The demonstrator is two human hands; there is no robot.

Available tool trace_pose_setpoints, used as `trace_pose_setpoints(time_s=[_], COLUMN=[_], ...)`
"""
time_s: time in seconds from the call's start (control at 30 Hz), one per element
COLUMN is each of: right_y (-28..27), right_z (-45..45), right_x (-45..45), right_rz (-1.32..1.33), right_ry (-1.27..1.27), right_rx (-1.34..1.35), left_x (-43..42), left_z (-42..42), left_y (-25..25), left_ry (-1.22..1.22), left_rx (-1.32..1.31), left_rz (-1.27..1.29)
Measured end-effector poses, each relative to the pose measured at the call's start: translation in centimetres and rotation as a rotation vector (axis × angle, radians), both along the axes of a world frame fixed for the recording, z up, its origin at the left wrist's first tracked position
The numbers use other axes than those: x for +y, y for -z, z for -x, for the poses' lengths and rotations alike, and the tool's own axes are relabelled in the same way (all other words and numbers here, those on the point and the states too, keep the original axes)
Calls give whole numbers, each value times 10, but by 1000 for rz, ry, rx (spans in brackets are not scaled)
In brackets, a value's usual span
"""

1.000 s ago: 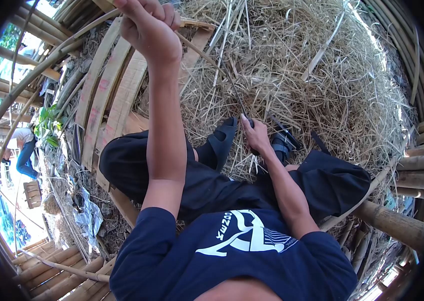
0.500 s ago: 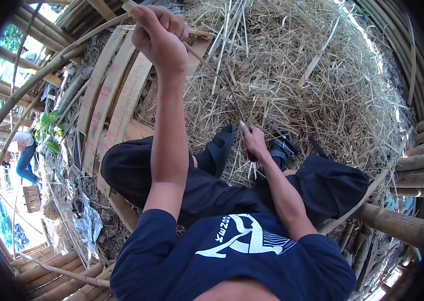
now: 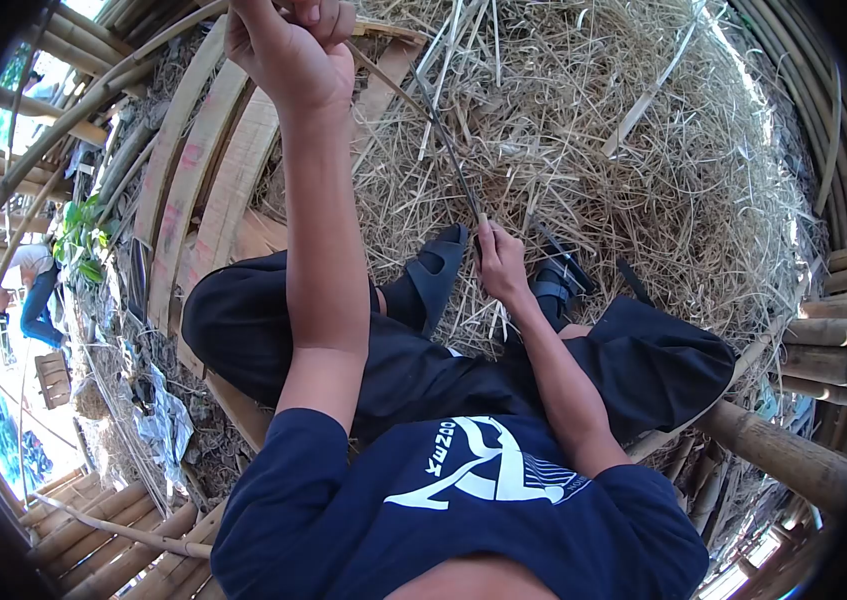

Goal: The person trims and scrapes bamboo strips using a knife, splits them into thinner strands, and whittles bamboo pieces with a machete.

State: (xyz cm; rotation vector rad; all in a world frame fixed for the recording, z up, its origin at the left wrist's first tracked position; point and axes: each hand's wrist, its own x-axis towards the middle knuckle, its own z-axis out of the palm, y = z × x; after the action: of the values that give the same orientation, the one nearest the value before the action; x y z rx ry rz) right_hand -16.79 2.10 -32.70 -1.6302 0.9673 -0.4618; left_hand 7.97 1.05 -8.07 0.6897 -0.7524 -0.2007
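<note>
My left hand [image 3: 295, 52] is raised at the top edge, partly cut off, with its fingers closed around a long bamboo strip [image 3: 380, 75]. The strip's short end slants down to the right from the fist; on the other side a long part bows away to the left. Lower down, near my sandalled feet, my right hand [image 3: 501, 260] is wrapped around a knife [image 3: 454, 160]. Its thin dark blade points up and left, meeting or crossing the strip's end; whether they touch I cannot tell.
Shavings and straw [image 3: 583, 150] cover the ground ahead. Wooden planks [image 3: 233, 190] lie to the left, and a bamboo pole [image 3: 783, 455] sticks out at the right. Past the bamboo framing at far left, another person [image 3: 38, 300] is partly visible.
My left hand has moved up and slightly left, drawing the bamboo strip along. My right hand has shifted slightly left with the knife. The view has tilted a little.
</note>
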Motion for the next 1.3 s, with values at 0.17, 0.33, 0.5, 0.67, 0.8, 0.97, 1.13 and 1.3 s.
trace_pose_setpoints(time_s=[0.17, 0.33, 0.5, 0.67, 0.8, 0.97, 1.13, 1.3], right_y=[94, 80, 24, -1, -6, -12, -5, -16], right_z=[17, 19, 2, -2, 6, 6, 6, 1], right_x=[-1, -11, -2, 5, 6, 4, 4, 6], right_rz=[-3, -372, -600, -85, -19, -52, -72, -31], right_ry=[90, 131, 189, 4, -19, -17, 1, -20], right_rx=[251, 305, 41, -103, -47, -34, -33, -92], left_x=[-2, -9, -10, -8, 13, 3, -3, -4], left_z=[16, 18, 17, 24, 31, 41, 36, 31], left_y=[-1, 9, 7, 7, -21, -15, -9, -11], left_ry=[-39, -34, -106, -281, -367, -408, -311, -257], left_rx=[-39, 69, 83, 7, -29, -97, -101, -78], left_rz=[-8, 27, 33, 68, 103, 86, 53, 51])
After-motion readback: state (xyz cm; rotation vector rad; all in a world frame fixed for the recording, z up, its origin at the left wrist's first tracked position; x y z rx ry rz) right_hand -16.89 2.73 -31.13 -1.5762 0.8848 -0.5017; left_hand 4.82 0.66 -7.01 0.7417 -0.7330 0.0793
